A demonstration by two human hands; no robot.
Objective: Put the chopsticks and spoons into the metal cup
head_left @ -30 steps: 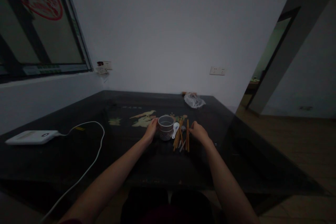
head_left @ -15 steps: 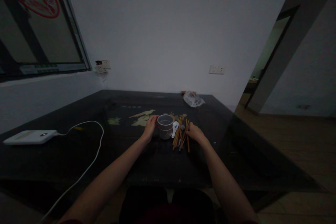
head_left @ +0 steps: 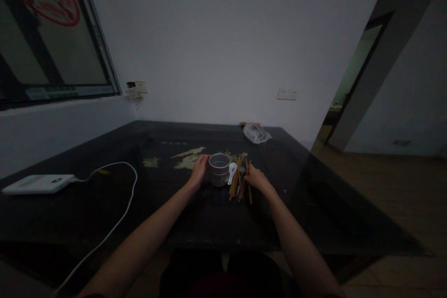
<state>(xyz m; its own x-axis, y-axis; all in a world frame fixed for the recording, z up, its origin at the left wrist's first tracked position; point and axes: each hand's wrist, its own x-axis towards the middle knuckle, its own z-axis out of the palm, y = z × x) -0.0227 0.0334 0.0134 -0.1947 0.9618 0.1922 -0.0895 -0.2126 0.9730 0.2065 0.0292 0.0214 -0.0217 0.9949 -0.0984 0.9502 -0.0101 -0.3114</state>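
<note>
A white perforated cup (head_left: 219,169) stands upright on the dark table (head_left: 104,214). My left hand (head_left: 199,169) rests against its left side, fingers curled round the wall. Right of the cup lie several wooden chopsticks (head_left: 238,179) in a loose pile, with a small white spoon (head_left: 232,172) among them. My right hand (head_left: 256,178) lies on the right edge of that pile, its fingertips touching the sticks; whether it grips one I cannot tell.
A white flat device (head_left: 35,184) sits at the table's left with a white cable (head_left: 122,207) looping toward me. A crumpled clear plastic bag (head_left: 257,133) lies at the far edge by the wall. A doorway (head_left: 356,74) opens on the right.
My right hand has slid a little left onto the chopsticks, nudging them closer together. My left hand stays at the cup.
</note>
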